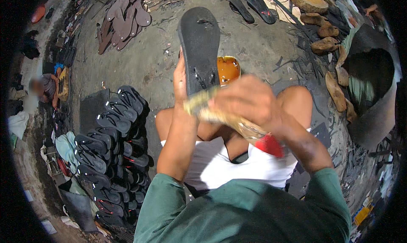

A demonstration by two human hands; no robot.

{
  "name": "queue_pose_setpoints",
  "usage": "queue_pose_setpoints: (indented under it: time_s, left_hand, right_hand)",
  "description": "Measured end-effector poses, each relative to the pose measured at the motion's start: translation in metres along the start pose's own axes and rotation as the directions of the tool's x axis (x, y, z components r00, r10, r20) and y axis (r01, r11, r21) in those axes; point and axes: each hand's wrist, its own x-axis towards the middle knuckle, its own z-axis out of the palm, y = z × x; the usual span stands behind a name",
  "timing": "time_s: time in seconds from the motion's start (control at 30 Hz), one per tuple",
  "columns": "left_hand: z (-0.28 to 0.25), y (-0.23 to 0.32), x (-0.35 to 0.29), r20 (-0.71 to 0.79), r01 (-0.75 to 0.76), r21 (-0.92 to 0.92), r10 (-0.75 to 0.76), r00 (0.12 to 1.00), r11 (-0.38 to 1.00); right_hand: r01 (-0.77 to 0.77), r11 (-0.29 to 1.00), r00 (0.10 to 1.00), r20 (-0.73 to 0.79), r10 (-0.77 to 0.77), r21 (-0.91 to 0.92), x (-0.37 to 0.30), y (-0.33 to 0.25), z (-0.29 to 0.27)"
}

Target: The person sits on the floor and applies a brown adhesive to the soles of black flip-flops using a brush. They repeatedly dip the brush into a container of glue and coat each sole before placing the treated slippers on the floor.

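Note:
My left hand [181,76] is closed around the side of a black sandal sole [198,46], held up with its face toward me. Dark slits and strap knots show on that face. In my right hand [248,101] is a brush [242,125] with pale yellowish bristles and a red handle end, smeared by motion. The bristles lie over the sole's lower end; whether they touch it I cannot tell. Just behind my right hand stands a container of amber, glossy liquid [229,68], partly hidden by the sole and the hand.
Stacked black flip-flops [114,154] rise at my left. Brown soles [125,18] lie at the far left, a pair of black sandals [253,6] at the far side. Wooden foot forms [335,90] and a curled dark sheet [375,122] are at right. Another person [47,85] sits far left.

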Motion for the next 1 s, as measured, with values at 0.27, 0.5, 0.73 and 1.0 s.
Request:
queue_pose_setpoints:
  time_s: [0.27, 0.5, 0.73, 1.0]
  left_hand:
    - [-0.064, -0.018, 0.174, -0.557, 0.170, 0.447, 0.125, 0.821, 0.878]
    - [-0.220, -0.072, 0.363, -0.564, 0.216, 0.480, 0.111, 0.818, 0.850]
    - [-0.202, -0.100, 0.384, -0.579, 0.327, 0.601, 0.115, 0.807, 0.729]
    - [-0.224, 0.049, 0.148, -0.028, 0.170, 0.977, 0.705, 0.708, -0.132]
  right_hand:
    - [-0.606, 0.661, 0.623, -0.253, 0.741, 0.442, -0.087, 0.051, 0.002]
    - [-0.919, 0.327, 0.389, -0.371, 0.843, -0.222, -0.136, 0.083, 0.018]
    - [-0.832, 0.102, -0.009, -0.197, 0.980, 0.545, -0.100, 0.085, 0.010]
    - [-0.781, 0.616, 0.618, -0.018, 0.786, 0.101, -0.068, 0.132, 0.054]
